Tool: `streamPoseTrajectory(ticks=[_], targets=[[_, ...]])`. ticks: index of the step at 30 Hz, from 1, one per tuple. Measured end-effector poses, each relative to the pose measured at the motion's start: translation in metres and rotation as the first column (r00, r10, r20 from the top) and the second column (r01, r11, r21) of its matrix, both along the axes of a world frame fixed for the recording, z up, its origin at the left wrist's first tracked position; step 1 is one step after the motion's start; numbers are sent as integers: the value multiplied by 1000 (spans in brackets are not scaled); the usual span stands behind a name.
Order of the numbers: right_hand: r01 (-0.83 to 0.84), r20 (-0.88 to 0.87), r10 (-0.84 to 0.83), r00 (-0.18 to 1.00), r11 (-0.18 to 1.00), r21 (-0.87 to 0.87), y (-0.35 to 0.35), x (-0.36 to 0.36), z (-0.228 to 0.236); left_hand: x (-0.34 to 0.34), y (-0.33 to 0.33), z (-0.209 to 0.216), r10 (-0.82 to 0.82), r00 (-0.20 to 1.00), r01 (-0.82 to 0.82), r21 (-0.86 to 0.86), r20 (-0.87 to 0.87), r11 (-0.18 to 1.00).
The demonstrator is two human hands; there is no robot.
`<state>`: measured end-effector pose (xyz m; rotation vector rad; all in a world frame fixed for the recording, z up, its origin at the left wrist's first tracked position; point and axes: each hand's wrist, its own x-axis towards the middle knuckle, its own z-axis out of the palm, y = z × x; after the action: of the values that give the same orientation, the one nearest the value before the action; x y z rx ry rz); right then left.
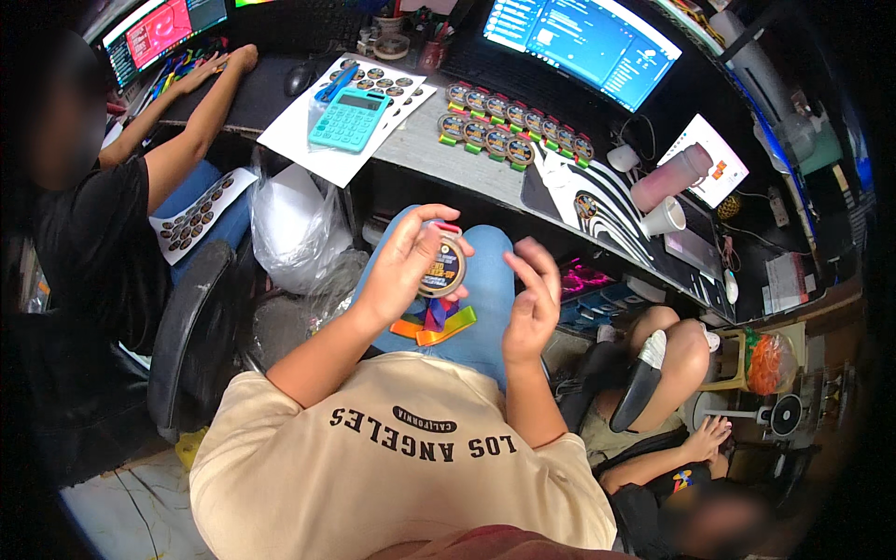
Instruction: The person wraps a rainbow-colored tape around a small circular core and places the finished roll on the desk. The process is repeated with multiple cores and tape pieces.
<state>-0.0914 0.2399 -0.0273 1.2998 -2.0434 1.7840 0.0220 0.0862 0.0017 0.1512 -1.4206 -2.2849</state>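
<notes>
A round bronze-rimmed medal point(442, 265) with a dark printed face is held over my lap by my left hand point(411, 257), the thumb on its front edge. Its multicoloured ribbon point(435, 323), orange, purple and green, hangs down onto my jeans. To the right of the medal, apart from it, my right hand point(534, 297) is raised with its fingers loosely curled and spread, nothing visible in it. Ahead on the desk, finished-looking medals point(509, 145) lie in rows, their red and green ribbons folded beneath them.
A teal calculator point(350, 119) and blue cutter lie on a sheet of round stickers point(397, 107). A white cup point(665, 217) and pink tumbler point(670, 177) stand right. A plastic bag point(297, 224) hangs left. One person sits at left, another at lower right beside a small fan point(782, 414).
</notes>
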Motion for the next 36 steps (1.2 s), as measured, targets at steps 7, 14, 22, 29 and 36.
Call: streamPoseTrajectory(ticks=[7, 14, 22, 29, 36], targets=[[-425, 541, 751, -378, 378, -823, -16, 10, -24, 3, 30, -7, 83, 985, -3, -470, 149, 883], [-296, 587, 770, 250, 638, -710, -16, -17, 38, 32, 41, -34, -120, 992, 127, -217, 45, 968], [-256, 429, 789, 440, 568, -782, 14, -31, 97, 48, 4, -84, -283, 919, 393, -563, 276, 727], [-94, 707, 646, 286, 754, -651, -20, 15, 46, 28, 37, -58, -592, 794, 608, -191, 136, 771], [105, 29, -132, 991, 887, 449, -30, -14, 41, 28, 39, -31, -693, 684, 710, 12, 227, 705]])
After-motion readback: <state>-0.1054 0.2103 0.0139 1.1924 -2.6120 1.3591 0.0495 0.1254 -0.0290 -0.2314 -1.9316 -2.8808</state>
